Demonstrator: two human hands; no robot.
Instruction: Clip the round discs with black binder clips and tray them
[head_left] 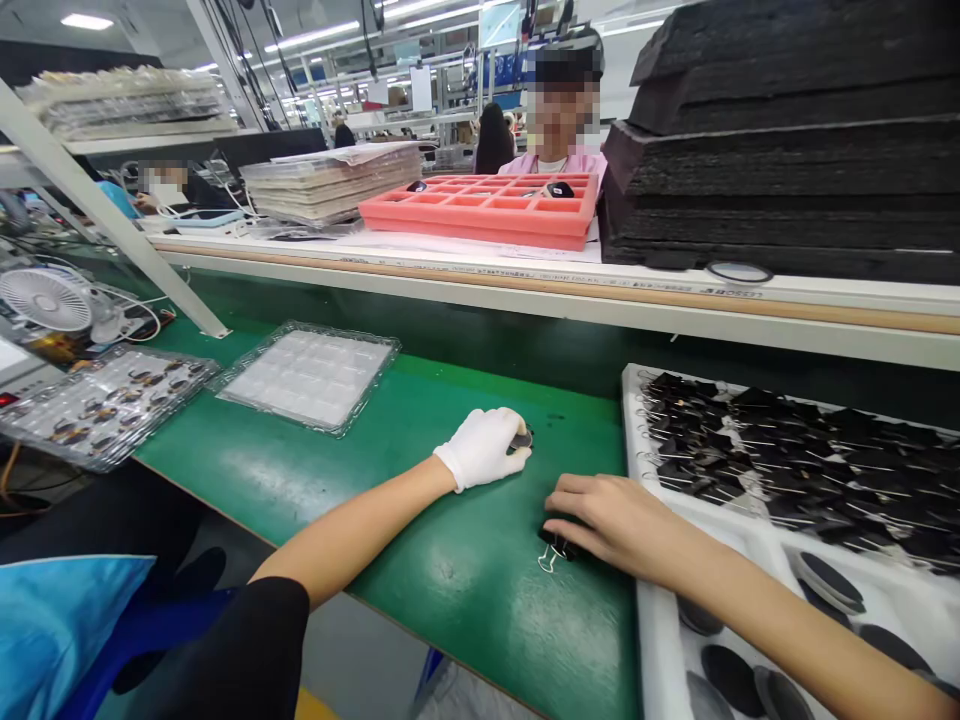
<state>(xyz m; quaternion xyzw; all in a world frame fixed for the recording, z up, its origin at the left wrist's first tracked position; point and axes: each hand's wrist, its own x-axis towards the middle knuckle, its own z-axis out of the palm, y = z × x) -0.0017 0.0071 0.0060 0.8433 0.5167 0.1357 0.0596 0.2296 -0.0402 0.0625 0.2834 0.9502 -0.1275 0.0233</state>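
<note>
A: You sit at a green bench [450,480] on a factory line, strip lights overhead, a white shelf [525,285] crossing in front of you

B: What's on the shelf?

A: A pink tray [480,215], a pile of black foam [787,150] at your right, clear sheets [330,180] at your left. A person in pink [559,150] sits behind it

B: And my hands?

A: Your left hand [484,448], gloved white, is curled round a small dark part [523,438] on the mat. Your right hand [611,520], bare, is closed over a black binder clip [555,545]; its wire loop sticks out below your fingers

B: Around them?

A: A white tray [649,600] of clips just right of your hand, dark discs [829,580] in its near end. A clear blister tray [311,375] lies further left, a fan [45,300] beyond
</note>
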